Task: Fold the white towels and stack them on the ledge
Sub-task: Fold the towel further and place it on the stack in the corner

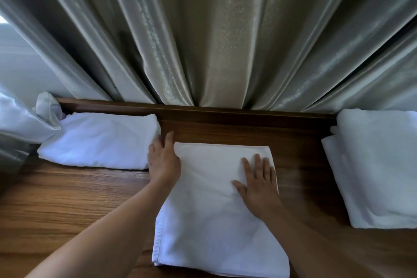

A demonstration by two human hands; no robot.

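A white towel (209, 214), folded into a long rectangle, lies in the middle of the wooden ledge (67, 198). My left hand (163, 160) rests against its far left corner, fingers around the edge. Flat on the towel's upper right part lies my right hand (259, 183), fingers spread. A loosely folded white towel (101, 140) sits at the left. At the right stands a stack of folded white towels (379, 165).
Grey curtains (214, 40) hang right behind the ledge, and a bunched curtain end (22, 119) lies over its left side. A raised wooden back rail (225, 113) runs along the far edge.
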